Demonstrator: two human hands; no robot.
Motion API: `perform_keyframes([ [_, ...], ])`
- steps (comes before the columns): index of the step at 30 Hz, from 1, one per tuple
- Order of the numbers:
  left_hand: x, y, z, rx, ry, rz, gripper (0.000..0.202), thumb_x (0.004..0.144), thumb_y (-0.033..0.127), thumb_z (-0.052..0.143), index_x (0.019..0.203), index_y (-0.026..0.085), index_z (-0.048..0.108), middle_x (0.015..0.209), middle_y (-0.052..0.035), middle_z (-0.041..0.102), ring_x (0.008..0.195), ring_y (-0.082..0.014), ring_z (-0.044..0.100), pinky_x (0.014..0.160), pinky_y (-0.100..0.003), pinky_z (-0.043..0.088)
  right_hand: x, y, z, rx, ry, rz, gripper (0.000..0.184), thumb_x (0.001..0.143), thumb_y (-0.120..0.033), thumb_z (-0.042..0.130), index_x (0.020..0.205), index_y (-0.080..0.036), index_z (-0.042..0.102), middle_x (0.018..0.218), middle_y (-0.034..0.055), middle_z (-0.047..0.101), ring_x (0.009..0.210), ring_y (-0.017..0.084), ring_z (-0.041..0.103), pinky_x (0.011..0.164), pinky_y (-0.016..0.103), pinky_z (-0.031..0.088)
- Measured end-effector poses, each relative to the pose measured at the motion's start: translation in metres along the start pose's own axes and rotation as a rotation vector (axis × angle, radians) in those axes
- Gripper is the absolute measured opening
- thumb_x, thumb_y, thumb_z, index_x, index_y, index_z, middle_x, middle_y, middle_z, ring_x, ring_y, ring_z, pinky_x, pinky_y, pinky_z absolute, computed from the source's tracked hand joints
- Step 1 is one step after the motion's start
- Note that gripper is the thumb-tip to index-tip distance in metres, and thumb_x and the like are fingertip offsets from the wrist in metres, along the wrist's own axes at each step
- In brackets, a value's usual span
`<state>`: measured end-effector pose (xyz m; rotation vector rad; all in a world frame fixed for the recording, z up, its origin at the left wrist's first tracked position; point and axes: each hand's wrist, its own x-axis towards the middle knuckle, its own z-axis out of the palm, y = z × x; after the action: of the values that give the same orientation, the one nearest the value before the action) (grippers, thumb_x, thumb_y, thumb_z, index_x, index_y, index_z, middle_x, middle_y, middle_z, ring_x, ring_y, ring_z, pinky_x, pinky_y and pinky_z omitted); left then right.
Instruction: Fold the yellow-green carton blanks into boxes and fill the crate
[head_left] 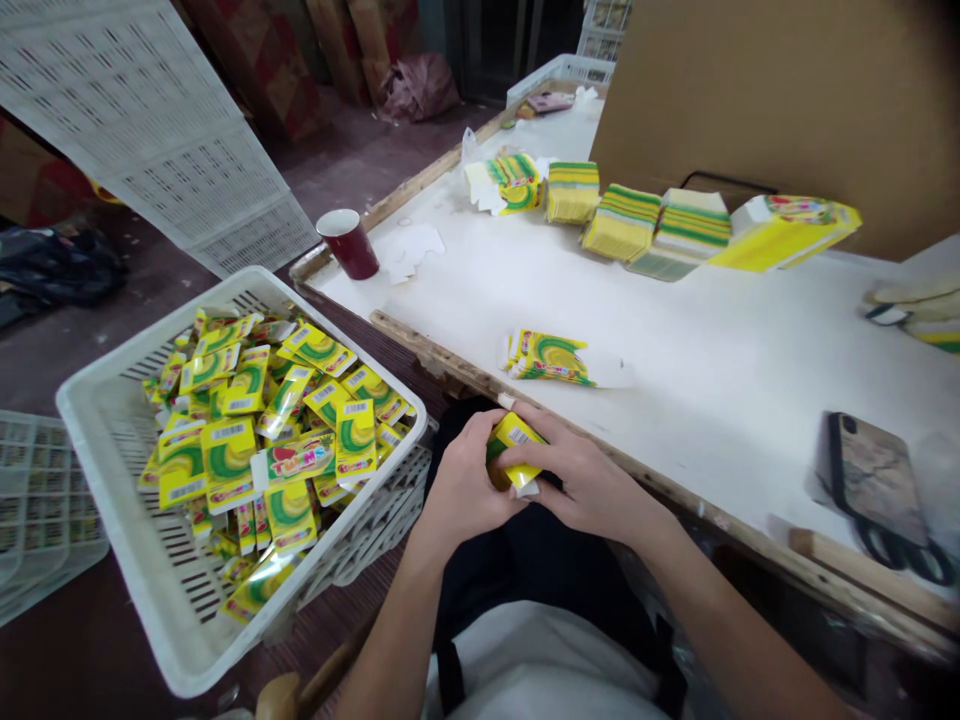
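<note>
Both of my hands are closed around one small yellow-and-green carton, held over my lap just off the table edge. My left hand grips its left side, and my right hand has fingers across its front and right end. A white flap shows at the carton's lower end; part of the carton is hidden by my fingers. On the table just beyond lie a few flattened yellow cartons. To my left, a white plastic basket holds a heap of similar yellow-and-green cartons.
A maroon mug stands at the table's left corner beside paper scraps. Bundled stacks of flat cartons line the back, before a large cardboard sheet. A phone lies at right. White crates stand at left.
</note>
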<state>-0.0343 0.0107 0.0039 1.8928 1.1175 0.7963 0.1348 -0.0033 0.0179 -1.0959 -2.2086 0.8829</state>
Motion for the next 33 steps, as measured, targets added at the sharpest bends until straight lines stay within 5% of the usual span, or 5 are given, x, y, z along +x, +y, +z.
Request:
perform_keyframes([
  [18, -0.003, -0.002, 0.004, 0.025, -0.026, 0.019, 0.058, 0.056, 0.014, 0.064, 0.112, 0.017, 0.046, 0.103, -0.0059, 0.057, 0.093, -0.0199, 0.056, 0.081, -0.032, 0.046, -0.003, 0.004, 0.000, -0.027, 0.008, -0.003, 0.026, 0.077, -0.006, 0.050, 0.093, -0.020, 0.064, 0.139, 0.0108, 0.039, 0.131, 0.022, 0.036, 0.102, 0.037, 0.038],
  [26, -0.005, -0.006, -0.003, 0.117, -0.071, 0.062, 0.061, 0.057, 0.019, 0.069, 0.114, 0.017, 0.047, 0.103, -0.0061, 0.058, 0.093, -0.0210, 0.057, 0.081, -0.033, 0.046, -0.008, 0.001, -0.002, -0.011, -0.102, -0.039, 0.036, 0.081, -0.014, 0.054, 0.116, -0.019, 0.059, 0.145, 0.0151, 0.031, 0.138, 0.024, 0.021, 0.106, 0.042, 0.033],
  [33, -0.008, -0.006, 0.001, 0.191, 0.065, 0.043, 0.054, 0.066, 0.021, 0.065, 0.117, 0.019, 0.045, 0.112, -0.0089, 0.056, 0.102, -0.0232, 0.054, 0.090, -0.039, 0.043, -0.011, 0.011, 0.007, -0.002, 0.180, -0.019, 0.035, 0.080, -0.008, 0.048, 0.109, -0.020, 0.064, 0.140, 0.0142, 0.037, 0.130, 0.023, 0.037, 0.103, 0.039, 0.037],
])
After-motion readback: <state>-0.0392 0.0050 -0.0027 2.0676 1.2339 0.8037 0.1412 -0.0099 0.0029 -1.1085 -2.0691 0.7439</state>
